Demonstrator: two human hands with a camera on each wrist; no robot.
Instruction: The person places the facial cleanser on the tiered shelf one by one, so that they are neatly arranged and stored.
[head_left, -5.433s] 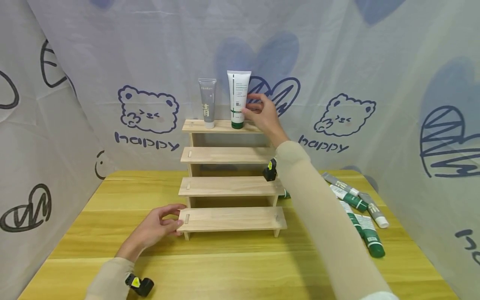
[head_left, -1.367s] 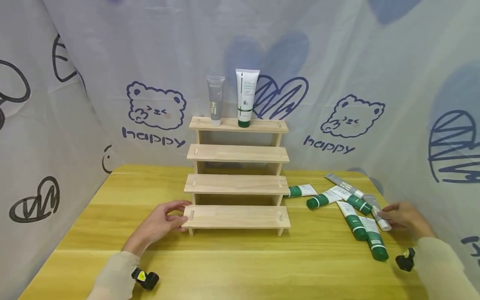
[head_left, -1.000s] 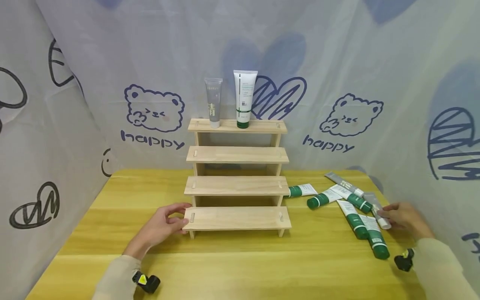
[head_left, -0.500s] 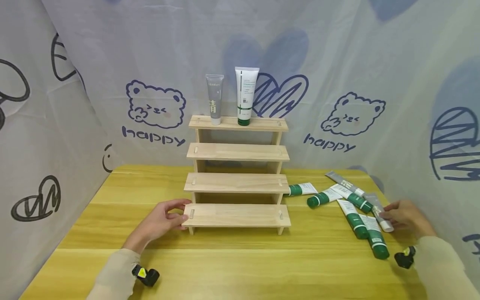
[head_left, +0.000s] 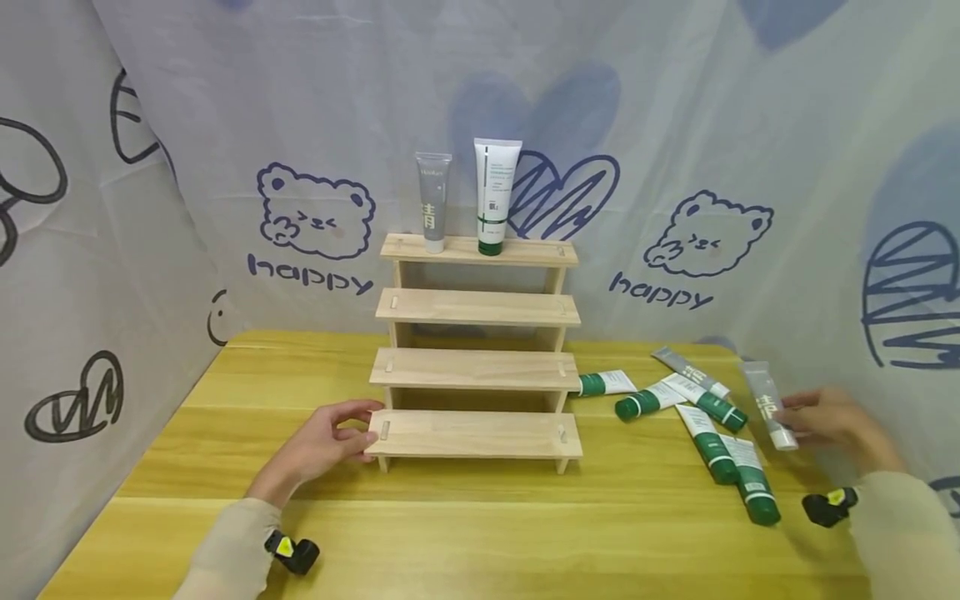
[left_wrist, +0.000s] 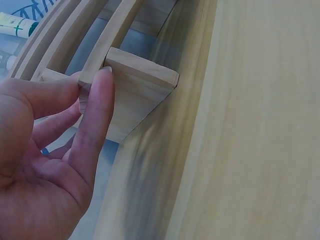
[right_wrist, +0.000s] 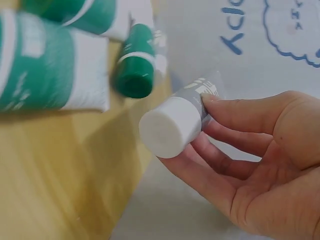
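My left hand (head_left: 311,450) pinches the left end of the lowest board of a stepped wooden rack (head_left: 476,433); thumb and finger meet around the board's end in the left wrist view. At the right side, my right hand (head_left: 840,425) holds a grey squeeze tube (head_left: 763,398) between thumb and fingers, just off the table. Its white cap (right_wrist: 167,127) faces the right wrist camera. On the rack's top board stand another grey tube (head_left: 432,200) and a white tube (head_left: 497,187) with a green cap, both cap down.
Several green-and-white tubes lie on the yellow wooden table (head_left: 450,542) right of the rack, among them one tube (head_left: 752,479) nearest the front. One more grey tube (head_left: 690,371) lies behind them. A patterned cloth (head_left: 675,108) hangs around the back and sides.
The right hand released the white tube on the top board, moved to the pile at the right, and has now lifted a grey tube up and rightward. The left hand stays on the rack.
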